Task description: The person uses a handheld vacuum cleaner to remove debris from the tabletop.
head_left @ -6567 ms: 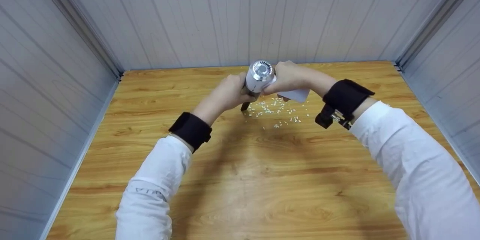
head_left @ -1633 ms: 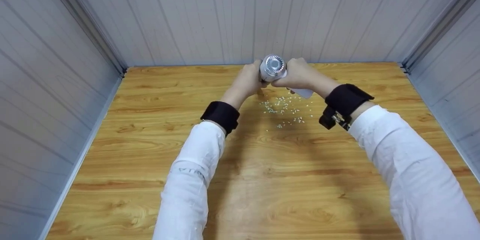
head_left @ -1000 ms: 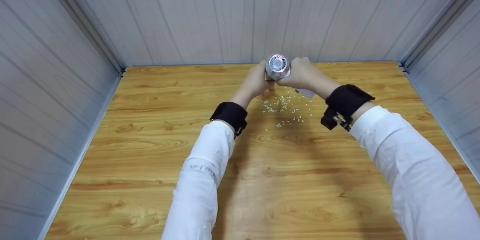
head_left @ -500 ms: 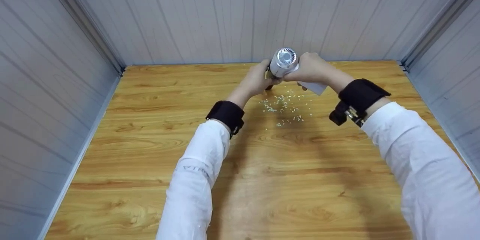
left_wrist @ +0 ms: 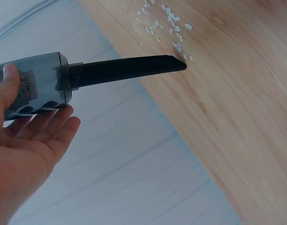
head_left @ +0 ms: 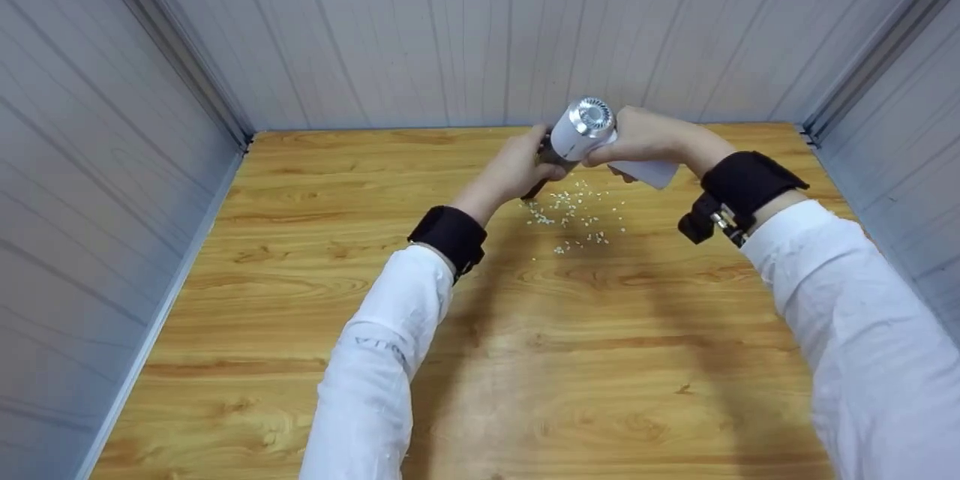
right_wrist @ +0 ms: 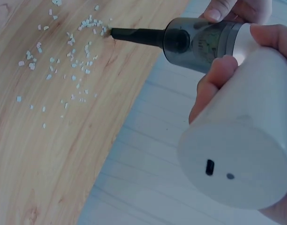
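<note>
A handheld vacuum (head_left: 581,131) has a white body, a silver vented rear end, a grey dust cup (right_wrist: 200,40) and a thin black nozzle (left_wrist: 124,70). My right hand (head_left: 626,150) grips its white handle (right_wrist: 242,154). My left hand (head_left: 534,165) holds the dust cup (left_wrist: 35,86), thumb on top and fingers underneath. The nozzle tip (right_wrist: 113,33) sits at the edge of a patch of small white crumbs (head_left: 574,214), low over the wooden table (head_left: 525,352). Whether the tip touches the wood I cannot tell.
The crumbs (right_wrist: 68,61) are scattered at the back middle of the table. Grey panelled walls (head_left: 465,30) close in the back and both sides. Both white sleeves reach across the table's front half.
Both hands and the vacuum have shifted right and slightly up over the last second. The body now tilts more, with the nozzle slanting down and left at the crumbs.
</note>
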